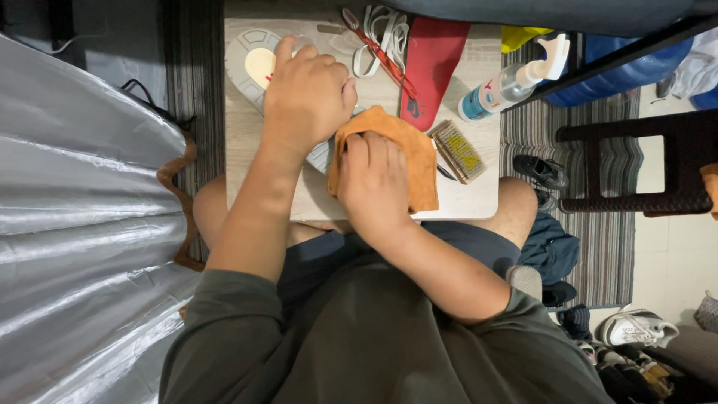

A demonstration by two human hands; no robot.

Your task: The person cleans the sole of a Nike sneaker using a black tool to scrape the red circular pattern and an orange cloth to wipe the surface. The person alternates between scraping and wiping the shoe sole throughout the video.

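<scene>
**Sole wipe-down on a lap table**

Nearest the lens: dark green shirt (pixel 389 344), two forearms reaching out over a small pale wooden table (pixel 479 191) set across the knees.

Left hand (pixel 307 97) clamped over a shoe (pixel 254 63) lying sole up at the table's far left corner; pale grey tread and a cream oval patch show beside the knuckles. Fingers curled round it, pinning it down.

Right hand (pixel 374 183) pressed flat on an orange cloth (pixel 407 150), cloth bunched against the near end of the shoe. Fingers bent, gripping the fabric.

Around: stiff brush (pixel 458 152) just right of the cloth, red insole (pixel 436 63), white laces (pixel 381 37), a toothbrush (pixel 378 52) lying across them, spray bottle (pixel 512 82) on its side at the table's right edge. More shoes on the floor, lower right.

Judgement: the wiping step is in hand, at the heel end. A next pass would call for steady downward pressure from the left hand so the shoe doesn't skid, and the cloth drawn along the tread toward the toe.
</scene>
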